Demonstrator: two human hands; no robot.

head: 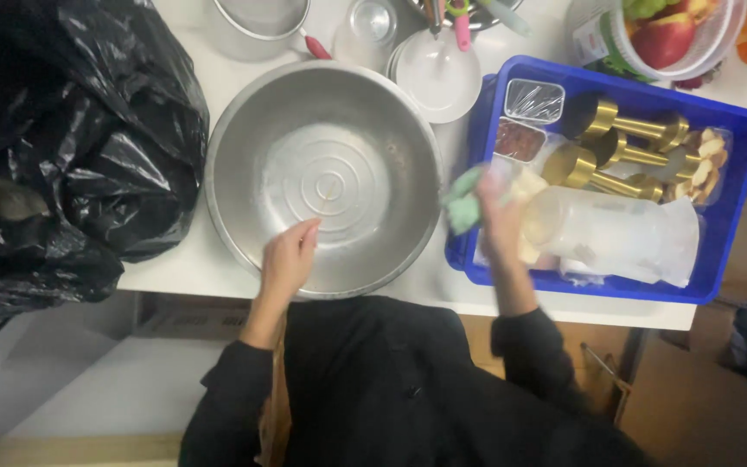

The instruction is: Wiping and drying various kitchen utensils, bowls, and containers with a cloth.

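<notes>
A large steel bowl [326,173] sits on the white table in front of me. My left hand [287,259] rests on its near rim, fingers pointing into the bowl, holding nothing. My right hand [501,216] is blurred at the left edge of a blue plastic crate [737,173] and grips a pale green cloth [462,203]. Inside the crate lie several gold-coloured metal cups [624,151], a clear plastic jug [611,233] on its side, and small wrapped food trays [533,99].
A black rubbish bag [71,147] bulges at the left of the table. At the back stand a white plate [438,73], a pot with a red-handled lid [261,22], utensils, and a bowl of apples [672,35]. The table's near edge runs by my body.
</notes>
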